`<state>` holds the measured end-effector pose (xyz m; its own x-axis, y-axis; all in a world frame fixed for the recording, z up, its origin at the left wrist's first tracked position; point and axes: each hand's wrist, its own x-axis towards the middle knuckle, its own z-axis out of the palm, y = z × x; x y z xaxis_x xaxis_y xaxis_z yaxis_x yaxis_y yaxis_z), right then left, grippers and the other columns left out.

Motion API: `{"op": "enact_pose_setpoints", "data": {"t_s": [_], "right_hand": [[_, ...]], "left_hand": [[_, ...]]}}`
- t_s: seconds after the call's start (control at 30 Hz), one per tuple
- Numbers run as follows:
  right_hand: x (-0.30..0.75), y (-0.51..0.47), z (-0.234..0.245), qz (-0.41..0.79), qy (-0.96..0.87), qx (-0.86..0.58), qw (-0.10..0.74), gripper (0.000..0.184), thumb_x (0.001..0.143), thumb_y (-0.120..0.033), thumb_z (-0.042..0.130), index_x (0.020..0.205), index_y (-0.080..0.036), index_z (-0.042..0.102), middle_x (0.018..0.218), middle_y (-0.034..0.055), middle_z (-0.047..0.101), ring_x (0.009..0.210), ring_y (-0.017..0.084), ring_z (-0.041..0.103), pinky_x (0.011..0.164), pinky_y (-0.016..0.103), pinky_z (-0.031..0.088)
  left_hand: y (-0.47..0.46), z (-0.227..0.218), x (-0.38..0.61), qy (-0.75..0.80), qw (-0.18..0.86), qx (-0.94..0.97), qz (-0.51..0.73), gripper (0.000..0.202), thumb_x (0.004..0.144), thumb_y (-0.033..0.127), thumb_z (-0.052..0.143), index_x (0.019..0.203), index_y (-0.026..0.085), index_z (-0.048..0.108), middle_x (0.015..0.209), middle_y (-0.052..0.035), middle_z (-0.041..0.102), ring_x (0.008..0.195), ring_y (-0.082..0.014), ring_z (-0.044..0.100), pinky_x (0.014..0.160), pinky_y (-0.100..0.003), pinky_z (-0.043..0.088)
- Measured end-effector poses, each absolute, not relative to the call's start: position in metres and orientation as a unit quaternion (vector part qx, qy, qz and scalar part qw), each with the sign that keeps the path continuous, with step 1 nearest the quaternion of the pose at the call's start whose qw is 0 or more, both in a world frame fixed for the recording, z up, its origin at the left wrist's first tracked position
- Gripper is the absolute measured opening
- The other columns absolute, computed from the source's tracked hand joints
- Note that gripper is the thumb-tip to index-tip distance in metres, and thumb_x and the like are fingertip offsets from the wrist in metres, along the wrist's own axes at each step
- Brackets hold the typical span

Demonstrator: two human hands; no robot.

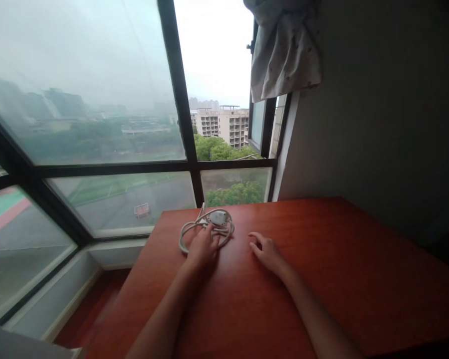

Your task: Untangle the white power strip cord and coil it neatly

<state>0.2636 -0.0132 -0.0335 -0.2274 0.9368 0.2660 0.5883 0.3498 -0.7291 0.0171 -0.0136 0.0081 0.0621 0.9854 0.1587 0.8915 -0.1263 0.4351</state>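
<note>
Bare forearms (160, 316) come in from the bottom edge, low over the desk (322, 259). At the end of one, the left hand (202, 245) is down on the near side of the coil, its fingers among the loops; whether they are clamped on a strand or merely resting there, I cannot tell. The right hand (266, 253) is empty, thumb and forefinger apart and curved toward the coil, with a strip of bare wood between.

Just past the left fingertips lies the cord (223, 231), loosely looped on the far left part of the desk, near its edge. A white block (217, 218) sits at the back of the loops, and one end of the cord sticks up beside it. Beyond stands the window (228, 164).

For good handling, I would pinch several loops together rather than one strand, since a single pull would likely tighten the tangle. The block is probably the heaviest part, so the right hand would do well to steady it. Working toward the middle of the desk seems safer than so close to the edge.
</note>
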Motion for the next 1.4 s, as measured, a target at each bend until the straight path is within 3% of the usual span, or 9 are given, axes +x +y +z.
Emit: {"op": "enact_pose_setpoints", "data": {"t_s": [0.13,0.33,0.53,0.67,0.77,0.93,1.03,1.13,1.4], "right_hand": [[0.274,-0.010,-0.030,0.243,-0.712,-0.522,0.402,0.037,0.088,-0.035,0.048,0.115,-0.016,0.064,0.080,0.0050,0.068,0.071,0.019,0.062,0.070,0.029,0.048],[0.293,-0.001,-0.032,0.186,-0.673,-0.544,0.465,0.038,0.087,-0.041,0.050,0.112,-0.016,0.064,0.099,0.0110,0.068,0.081,0.022,0.063,0.072,0.032,0.050],[0.296,-0.001,-0.032,0.149,-0.700,-0.546,0.435,0.029,0.085,-0.040,0.053,0.095,-0.019,0.070,0.086,0.0084,0.069,0.076,0.022,0.062,0.071,0.033,0.047],[0.295,-0.002,-0.031,0.167,-0.703,-0.550,0.419,0.026,0.081,-0.040,0.057,0.092,-0.020,0.070,0.069,0.0036,0.064,0.063,0.019,0.056,0.062,0.031,0.044],[0.294,-0.001,-0.029,0.210,-0.680,-0.531,0.460,0.024,0.079,-0.040,0.060,0.086,-0.019,0.069,0.076,0.0055,0.066,0.069,0.020,0.059,0.066,0.031,0.045],[0.282,-0.008,-0.018,0.395,-0.617,-0.439,0.520,0.024,0.077,-0.044,0.065,0.073,-0.020,0.062,0.100,0.0067,0.070,0.090,0.022,0.063,0.083,0.034,0.048],[0.273,-0.016,-0.010,0.493,-0.582,-0.401,0.507,0.029,0.075,-0.046,0.067,0.070,-0.019,0.058,0.082,0.0019,0.069,0.077,0.019,0.062,0.074,0.031,0.049],[0.268,-0.021,-0.007,0.552,-0.522,-0.390,0.520,0.027,0.071,-0.043,0.071,0.075,-0.020,0.057,0.071,-0.0022,0.064,0.065,0.016,0.060,0.065,0.029,0.050],[0.273,-0.019,-0.005,0.570,-0.463,-0.395,0.553,0.038,0.073,-0.044,0.070,0.102,-0.022,0.058,0.090,0.0035,0.070,0.080,0.019,0.066,0.066,0.029,0.053]], "left_hand": [[-0.029,0.008,0.044,0.595,0.085,0.779,0.180,0.027,0.088,0.026,0.049,0.113,0.020,0.055,0.092,-0.0080,0.071,0.100,-0.0266,0.063,0.086,-0.035,0.044],[-0.052,0.011,0.080,0.515,0.095,0.838,0.152,0.025,0.086,0.024,0.048,0.110,0.021,0.056,0.088,-0.0063,0.071,0.095,-0.0253,0.064,0.089,-0.037,0.043],[-0.056,0.015,0.081,0.492,0.071,0.856,0.144,0.029,0.084,0.024,0.050,0.113,0.024,0.056,0.093,-0.0063,0.071,0.095,-0.0269,0.063,0.080,-0.036,0.046],[-0.052,0.019,0.076,0.478,0.076,0.859,0.167,0.026,0.085,0.024,0.051,0.109,0.023,0.061,0.085,-0.0047,0.070,0.081,-0.0220,0.064,0.072,-0.030,0.046],[-0.049,0.022,0.074,0.487,0.087,0.839,0.227,0.021,0.089,0.024,0.049,0.104,0.023,0.064,0.079,-0.0020,0.069,0.071,-0.0178,0.064,0.065,-0.026,0.044],[-0.048,0.022,0.078,0.507,0.039,0.795,0.329,0.022,0.090,0.020,0.049,0.107,0.023,0.062,0.106,-0.0055,0.067,0.087,-0.0187,0.064,0.074,-0.028,0.049],[-0.049,0.019,0.080,0.490,0.018,0.807,0.330,0.026,0.087,0.016,0.051,0.111,0.021,0.060,0.117,-0.0082,0.063,0.103,-0.0229,0.061,0.086,-0.034,0.049],[-0.049,0.018,0.080,0.492,0.016,0.809,0.321,0.032,0.085,0.015,0.052,0.117,0.021,0.057,0.121,-0.0099,0.060,0.108,-0.0256,0.058,0.090,-0.038,0.049],[-0.050,0.021,0.080,0.506,0.035,0.802,0.315,0.051,0.087,0.016,0.050,0.137,0.020,0.042,0.131,-0.0134,0.054,0.113,-0.0266,0.056,0.091,-0.039,0.049]]}}
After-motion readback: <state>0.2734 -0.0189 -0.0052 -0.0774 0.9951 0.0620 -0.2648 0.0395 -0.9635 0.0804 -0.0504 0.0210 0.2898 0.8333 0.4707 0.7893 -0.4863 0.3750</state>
